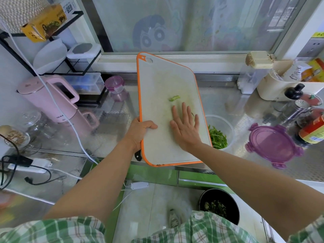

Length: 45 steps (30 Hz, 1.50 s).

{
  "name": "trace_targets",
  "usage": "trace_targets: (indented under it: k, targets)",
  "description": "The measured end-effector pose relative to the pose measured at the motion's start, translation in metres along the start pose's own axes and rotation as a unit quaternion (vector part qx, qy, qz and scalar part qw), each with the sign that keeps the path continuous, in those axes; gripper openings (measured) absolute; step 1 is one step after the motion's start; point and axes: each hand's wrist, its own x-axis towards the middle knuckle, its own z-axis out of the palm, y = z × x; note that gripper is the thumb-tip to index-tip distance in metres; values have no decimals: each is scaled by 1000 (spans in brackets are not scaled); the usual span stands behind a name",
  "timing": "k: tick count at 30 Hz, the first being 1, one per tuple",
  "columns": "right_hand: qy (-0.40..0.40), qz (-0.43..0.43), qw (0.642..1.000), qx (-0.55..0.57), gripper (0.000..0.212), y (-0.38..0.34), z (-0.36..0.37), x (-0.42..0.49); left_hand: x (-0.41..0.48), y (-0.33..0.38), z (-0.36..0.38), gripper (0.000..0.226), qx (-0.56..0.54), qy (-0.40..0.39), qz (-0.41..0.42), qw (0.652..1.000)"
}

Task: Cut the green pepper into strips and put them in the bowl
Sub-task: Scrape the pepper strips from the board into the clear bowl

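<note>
Orange-rimmed white plastic board (163, 81) is gripped by left hand (140, 132) | right hand (185, 127) is laid flat on it | curled green pepper strip (174, 98) just beyond its fingertips (183, 105)

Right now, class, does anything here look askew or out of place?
The cutting board is lifted and tilted, gripped by the left hand, its edge over the bowl. One pepper strip lies stranded beyond the right hand.
</note>
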Motion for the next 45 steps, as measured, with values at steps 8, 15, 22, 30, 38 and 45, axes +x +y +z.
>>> trace_targets:
  k: [8, 15, 22, 30, 38, 45]
  targets:
    - [-33, 209, 977, -8, 66, 56, 4, -13, 0, -3, -1, 48, 10, 11, -4, 1000]
    - [-14, -36, 999, 16, 56, 29, -2, -11, -2, -1, 1, 53, 11, 13, -2, 1000]
    - [-62, 109, 992, -17, 57, 59, -1, -18, -3, -4, 2, 45, 19, 17, 2, 1000]
    - [-30, -124, 992, -19, 65, 42, -1, -31, -10, -3, 5, 56, 14, 17, 10, 1000]
    - [-31, 130, 990, -51, 69, 85, -1, -36, -11, -4, 6, 44, 28, 30, 13, 999]
    - [-44, -130, 990, -14, 64, 66, -7, -50, -13, -3, 8, 48, 19, 33, 18, 999]
